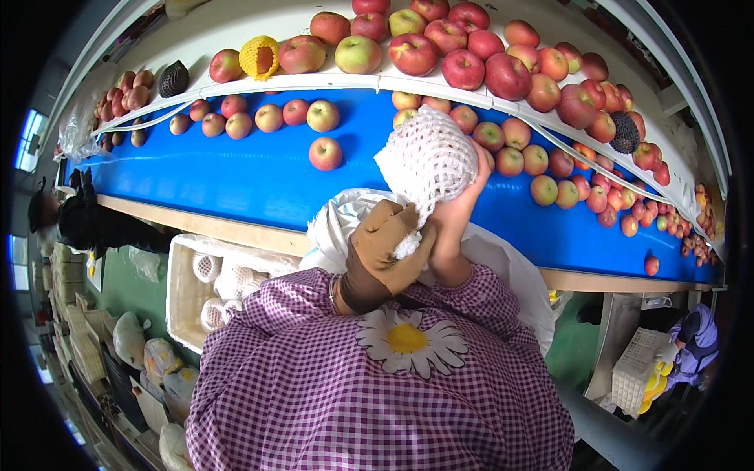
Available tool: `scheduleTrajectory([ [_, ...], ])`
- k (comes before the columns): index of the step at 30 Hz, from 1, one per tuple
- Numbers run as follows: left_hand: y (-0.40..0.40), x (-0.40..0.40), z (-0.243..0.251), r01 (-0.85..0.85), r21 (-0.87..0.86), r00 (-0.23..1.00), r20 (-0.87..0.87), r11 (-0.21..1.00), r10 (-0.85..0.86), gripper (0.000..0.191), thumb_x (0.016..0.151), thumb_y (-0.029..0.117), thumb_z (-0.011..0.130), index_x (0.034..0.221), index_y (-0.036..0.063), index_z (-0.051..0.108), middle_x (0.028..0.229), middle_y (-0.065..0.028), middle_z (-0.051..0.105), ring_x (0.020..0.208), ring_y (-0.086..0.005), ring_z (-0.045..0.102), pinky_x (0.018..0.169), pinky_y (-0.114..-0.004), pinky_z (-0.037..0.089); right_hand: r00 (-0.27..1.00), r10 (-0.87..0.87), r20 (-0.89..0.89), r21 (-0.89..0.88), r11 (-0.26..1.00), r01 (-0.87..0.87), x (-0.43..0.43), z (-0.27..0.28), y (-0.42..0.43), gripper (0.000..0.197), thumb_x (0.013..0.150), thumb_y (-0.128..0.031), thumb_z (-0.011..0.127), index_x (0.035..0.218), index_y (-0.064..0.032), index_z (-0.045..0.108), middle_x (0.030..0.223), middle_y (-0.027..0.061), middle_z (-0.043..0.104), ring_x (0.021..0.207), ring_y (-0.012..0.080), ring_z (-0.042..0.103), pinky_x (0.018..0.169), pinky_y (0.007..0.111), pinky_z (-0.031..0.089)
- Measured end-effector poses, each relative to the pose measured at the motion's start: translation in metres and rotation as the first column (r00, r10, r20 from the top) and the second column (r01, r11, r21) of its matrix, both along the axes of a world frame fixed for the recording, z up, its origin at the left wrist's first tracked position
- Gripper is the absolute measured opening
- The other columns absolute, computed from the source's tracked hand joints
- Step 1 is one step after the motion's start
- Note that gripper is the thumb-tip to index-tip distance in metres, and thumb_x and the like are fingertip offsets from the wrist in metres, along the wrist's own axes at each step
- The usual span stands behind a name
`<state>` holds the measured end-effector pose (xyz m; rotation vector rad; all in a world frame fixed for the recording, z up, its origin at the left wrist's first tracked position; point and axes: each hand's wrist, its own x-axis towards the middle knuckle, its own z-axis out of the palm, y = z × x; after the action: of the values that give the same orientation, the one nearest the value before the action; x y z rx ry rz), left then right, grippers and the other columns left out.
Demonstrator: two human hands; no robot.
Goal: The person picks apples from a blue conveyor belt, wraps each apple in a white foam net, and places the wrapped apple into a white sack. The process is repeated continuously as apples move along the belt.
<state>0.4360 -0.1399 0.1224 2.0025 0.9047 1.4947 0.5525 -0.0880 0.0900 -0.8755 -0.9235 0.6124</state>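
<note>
My left hand (386,253), in a brown glove, is closed on the gathered end of a white foam net sleeve (436,156). The bare right hand (465,200) holds that sleeve from its right side, with the net bunched around something rounded that I cannot make out. Both hands are in front of my chest, above a white woven sack (347,215) at the edge of the blue conveyor belt (235,176). Past the sleeve, red and yellow-green apples (325,153) lie on the belt.
A white shelf (194,44) behind the belt bears more apples, a yellow foam net (259,57) and dark nets (173,79). At lower left stands a foam crate (179,294) with net-wrapped things. A person (88,218) is at far left, another (695,344) at right beside a crate (633,371).
</note>
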Motion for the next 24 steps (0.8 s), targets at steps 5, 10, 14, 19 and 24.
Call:
scheduleTrajectory([
  [5, 0.001, -0.022, -0.023, 0.485, -0.805, 0.865, 0.5, 0.341, -0.05, 0.031, 0.094, 0.006, 0.064, 0.124, -0.0015, 0.064, 0.104, -0.0082, 0.07, 0.089, -0.0115, 0.063, 0.073, -0.026, 0.051, 0.819, 0.311, -0.483, 0.047, 0.943, -0.33, 0.02, -0.013, 0.003, 0.104, 0.072, -0.007, 0.086, 0.152, -0.0083, 0.019, 0.146, 0.0116, 0.038, 0.134, 0.0245, 0.043, 0.112, 0.041, 0.039],
  [10, 0.021, -0.061, -0.045, 0.391, -0.74, 0.835, 0.535, 0.548, 0.127, 0.042, 0.104, 0.028, 0.053, 0.134, -0.001, 0.053, 0.111, -0.0099, 0.067, 0.086, -0.0116, 0.062, 0.079, -0.026, 0.051, 0.861, 0.486, -0.15, 0.023, 0.872, -0.489, 0.028, -0.018, -0.001, 0.105, 0.07, -0.009, 0.089, 0.151, -0.0081, 0.022, 0.151, 0.0137, 0.036, 0.138, 0.0257, 0.041, 0.115, 0.043, 0.038],
  [14, 0.013, -0.068, -0.036, 0.423, -0.579, 0.797, 0.604, 0.698, 0.018, 0.064, 0.101, 0.042, 0.057, 0.148, 0.0037, 0.037, 0.125, -0.009, 0.062, 0.093, -0.0121, 0.062, 0.077, -0.027, 0.053, 0.747, 0.22, 0.627, 0.195, 0.884, -0.424, -0.001, -0.018, 0.005, 0.095, 0.067, -0.004, 0.09, 0.145, -0.0147, 0.037, 0.153, 0.0236, 0.035, 0.138, 0.0399, 0.04, 0.112, 0.048, 0.039],
  [19, -0.028, -0.067, -0.052, 0.544, -0.631, 0.612, 0.749, 0.553, 0.252, 0.071, 0.097, 0.047, 0.063, 0.149, 0.0062, 0.035, 0.116, -0.0066, 0.063, 0.087, -0.0108, 0.061, 0.069, -0.026, 0.051, 0.635, 0.135, 0.761, 0.181, 0.895, -0.408, -0.049, -0.025, -0.006, 0.089, 0.07, 0.002, 0.086, 0.143, -0.0192, 0.04, 0.152, 0.0209, 0.032, 0.138, 0.0428, 0.039, 0.113, 0.051, 0.039],
  [24, -0.061, -0.13, -0.155, 0.732, -0.205, 0.023, 0.961, 0.649, 0.277, 0.059, 0.095, 0.05, 0.065, 0.132, 0.0058, 0.055, 0.098, -0.0088, 0.067, 0.08, -0.0152, 0.065, 0.064, -0.026, 0.053, 0.307, 0.406, 0.861, -0.047, 0.663, -0.747, -0.082, -0.022, -0.029, 0.08, 0.078, 0.004, 0.073, 0.147, -0.0258, 0.046, 0.16, 0.0191, 0.024, 0.143, 0.0507, 0.029, 0.115, 0.06, 0.033],
])
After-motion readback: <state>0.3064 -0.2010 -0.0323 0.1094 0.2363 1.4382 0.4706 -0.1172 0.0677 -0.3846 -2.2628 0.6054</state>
